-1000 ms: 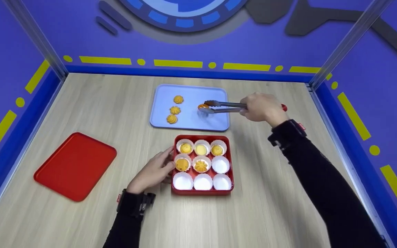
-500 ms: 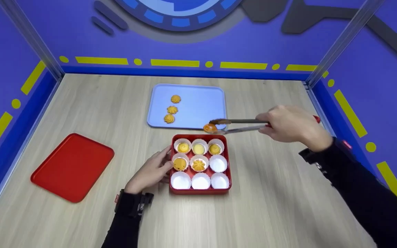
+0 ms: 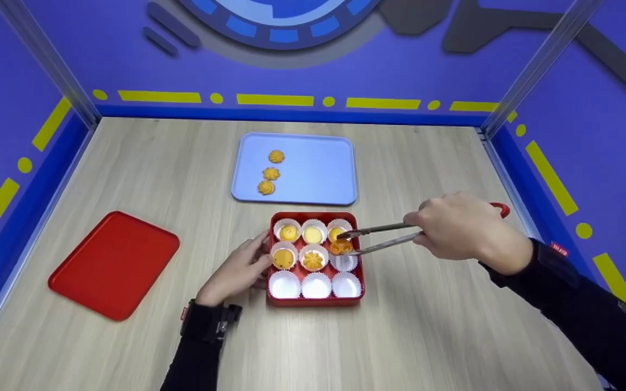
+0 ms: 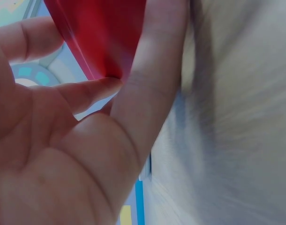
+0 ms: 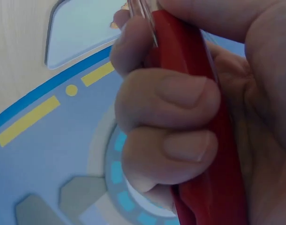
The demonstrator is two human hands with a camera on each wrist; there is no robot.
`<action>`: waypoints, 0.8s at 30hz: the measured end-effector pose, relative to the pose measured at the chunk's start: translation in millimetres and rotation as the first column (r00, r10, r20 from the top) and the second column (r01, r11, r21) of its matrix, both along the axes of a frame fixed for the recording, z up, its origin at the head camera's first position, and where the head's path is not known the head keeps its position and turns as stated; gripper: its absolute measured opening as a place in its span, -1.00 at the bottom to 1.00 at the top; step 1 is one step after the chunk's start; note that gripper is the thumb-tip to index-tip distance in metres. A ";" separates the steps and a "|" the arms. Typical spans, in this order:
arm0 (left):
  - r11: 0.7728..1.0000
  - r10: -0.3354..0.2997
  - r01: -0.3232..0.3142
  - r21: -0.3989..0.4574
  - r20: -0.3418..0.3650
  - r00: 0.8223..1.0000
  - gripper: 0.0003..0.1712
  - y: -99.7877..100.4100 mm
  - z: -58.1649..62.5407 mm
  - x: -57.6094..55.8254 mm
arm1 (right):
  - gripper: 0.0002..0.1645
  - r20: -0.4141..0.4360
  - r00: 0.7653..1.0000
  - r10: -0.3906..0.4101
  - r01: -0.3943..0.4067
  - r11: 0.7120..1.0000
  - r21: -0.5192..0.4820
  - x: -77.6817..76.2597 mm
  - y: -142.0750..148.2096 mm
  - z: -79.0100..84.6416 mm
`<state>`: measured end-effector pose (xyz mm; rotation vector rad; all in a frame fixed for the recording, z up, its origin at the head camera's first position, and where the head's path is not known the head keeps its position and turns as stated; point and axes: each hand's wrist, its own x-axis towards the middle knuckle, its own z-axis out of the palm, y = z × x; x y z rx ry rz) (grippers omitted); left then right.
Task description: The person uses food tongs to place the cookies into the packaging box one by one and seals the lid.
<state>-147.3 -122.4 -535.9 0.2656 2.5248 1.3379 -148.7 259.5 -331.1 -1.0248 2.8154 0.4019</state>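
Note:
My right hand grips metal tongs by their red handles. Between the tongs' tips is an orange, glossy, ring-like pastry, over the right cup of the middle row in a square red box. That white paper cup is partly hidden. My left hand rests against the box's left side; in the left wrist view its fingers lie along the red wall. Yellow and golden pastries sit in the back row and in two middle cups, among them a star-shaped cookie.
Behind the box a light blue tray bears three swirled golden cookies on its left half. A flat red tray lies at the left of the wooden table. Blue panels stand around the table's back and sides.
My right hand has brought the tongs and the orange pastry from the blue tray toward me, over the red box. My left hand has stayed at the box's side.

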 end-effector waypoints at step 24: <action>1.000 0.012 -0.012 -0.003 0.008 1.000 -0.23 -0.1 0.5 0.3 | -0.68 -0.152 0.987 0.057 -0.013 0.962 0.272 19.0 -50.6 -7.0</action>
